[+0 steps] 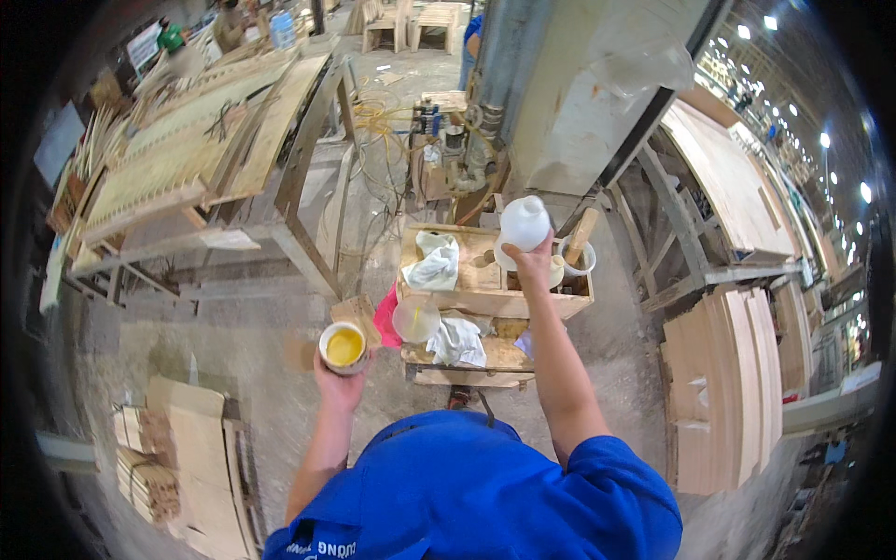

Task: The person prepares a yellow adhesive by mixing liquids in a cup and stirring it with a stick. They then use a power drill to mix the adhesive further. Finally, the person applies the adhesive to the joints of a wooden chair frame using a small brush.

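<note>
Gripping a white plastic bottle (525,224) in the right hand (533,263) above the wooden cart (485,297), left hand (338,383) cupping a tub of yellow glue (343,347); next, probably bringing bottle over tub.

Worker in a blue shirt

Short-sleeved bright blue shirt (485,495) with light lettering near the left sleeve; both forearms bare below the sleeves.
</note>
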Available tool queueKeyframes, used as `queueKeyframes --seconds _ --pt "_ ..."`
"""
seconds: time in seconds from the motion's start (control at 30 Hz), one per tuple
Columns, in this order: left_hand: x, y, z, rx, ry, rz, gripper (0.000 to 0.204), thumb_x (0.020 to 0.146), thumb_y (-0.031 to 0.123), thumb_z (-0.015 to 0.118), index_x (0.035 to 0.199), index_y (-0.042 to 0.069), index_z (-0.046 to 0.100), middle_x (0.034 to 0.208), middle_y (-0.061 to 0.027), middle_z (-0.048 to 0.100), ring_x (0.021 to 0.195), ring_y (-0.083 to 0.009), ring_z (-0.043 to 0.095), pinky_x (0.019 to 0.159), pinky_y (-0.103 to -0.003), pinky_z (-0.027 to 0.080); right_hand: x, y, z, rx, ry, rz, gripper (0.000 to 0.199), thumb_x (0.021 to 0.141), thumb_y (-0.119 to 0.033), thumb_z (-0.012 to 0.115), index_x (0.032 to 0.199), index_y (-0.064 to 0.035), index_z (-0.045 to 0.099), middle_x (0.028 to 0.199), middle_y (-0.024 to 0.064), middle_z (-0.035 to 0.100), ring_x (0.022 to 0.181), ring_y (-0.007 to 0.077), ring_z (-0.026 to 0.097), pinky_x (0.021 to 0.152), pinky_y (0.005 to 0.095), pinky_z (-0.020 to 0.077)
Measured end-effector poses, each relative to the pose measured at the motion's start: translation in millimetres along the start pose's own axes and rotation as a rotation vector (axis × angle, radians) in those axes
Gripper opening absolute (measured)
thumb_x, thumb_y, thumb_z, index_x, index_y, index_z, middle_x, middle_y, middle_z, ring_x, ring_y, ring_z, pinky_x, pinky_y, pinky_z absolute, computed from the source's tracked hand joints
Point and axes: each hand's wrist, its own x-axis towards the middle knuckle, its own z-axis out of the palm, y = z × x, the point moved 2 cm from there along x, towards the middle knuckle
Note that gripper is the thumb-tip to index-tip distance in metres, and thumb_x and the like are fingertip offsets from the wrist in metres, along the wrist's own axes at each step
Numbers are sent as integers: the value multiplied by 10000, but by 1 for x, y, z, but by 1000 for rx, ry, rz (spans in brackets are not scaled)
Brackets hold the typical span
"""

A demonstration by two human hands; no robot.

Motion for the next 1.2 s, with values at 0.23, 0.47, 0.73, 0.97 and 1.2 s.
queueKeyframes --seconds 0.23,0.47,0.73,0.97,1.2 --pt "-15 -13 13 52 79 -17 511 869 478 314 1200 124 475 1189 -114 525 1119 -315 484 906 -497 394 30 101 -19 -653 452 -135 749 553 -21 708 1223 -56 376 1156 191 428 1078 376 410 958 418 325" --pt "3 -33 42 127 26 -10 478 870 447 352 1195 123 484 1205 -86 522 1113 -313 488 894 -502 416 42 139 -52 -535 476 107 666 622 -61 676 1213 2 377 1162 212 415 1095 367 402 958 395 327" --pt "15 -58 58 74 68 15 468 870 438 360 1177 113 496 1216 -81 517 1116 -318 484 880 -505 428 116 86 -127 -640 559 -158 182 751 -146 636 907 -55 609 768 73 622 678 203 598 647 314 472" --pt "30 -91 83 32 -75 -46 477 872 439 357 1196 115 488 1254 -94 487 1144 -329 461 896 -506 420 209 89 -211 -868 185 165 292 707 -236 677 929 -59 608 885 126 637 783 288 600 734 365 469" --pt "-3 -95 45 112 -4 48 502 860 466 377 1230 139 468 1292 -69 454 1168 -315 444 905 -503 411 165 12 -228 -1058 -38 86 225 695 -182 637 860 -49 563 823 165 617 787 331 596 677 408 462"
